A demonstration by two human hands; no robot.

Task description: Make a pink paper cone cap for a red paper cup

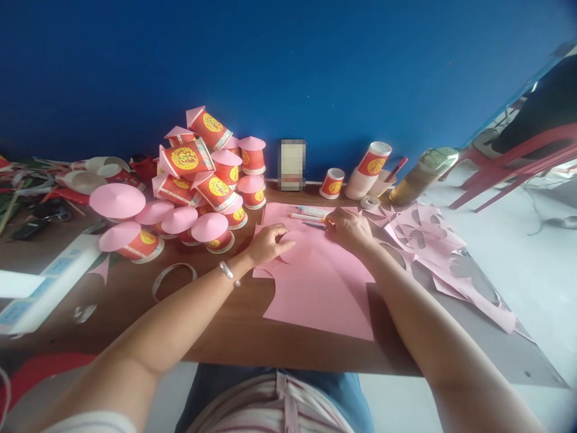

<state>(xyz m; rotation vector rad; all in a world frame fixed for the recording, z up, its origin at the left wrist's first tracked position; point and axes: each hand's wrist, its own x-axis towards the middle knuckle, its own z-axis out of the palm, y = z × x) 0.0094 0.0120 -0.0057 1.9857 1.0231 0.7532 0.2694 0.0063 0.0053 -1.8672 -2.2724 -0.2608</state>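
My left hand (269, 244) is at the left edge of a round pink paper piece (299, 248), its thumb over the paper and its fingers curled behind the edge. Larger pink sheets (322, 300) lie underneath, on the brown table. My right hand (351, 230) is closed round the handle end of the scissors (314, 225), whose blades point left above the sheets. Just beyond the blades lie an orange-and-white marker (306, 218) and a light blue marker (312, 211).
Red paper cups with pink cone tops (216, 185) are piled at the left. Behind stand a single cup (332, 183), stacked cups (368, 171) and a bottle (424, 174). Pink scraps (428, 237) lie right; a tape roll (371, 202) sits near them. A white box (54, 282) is far left.
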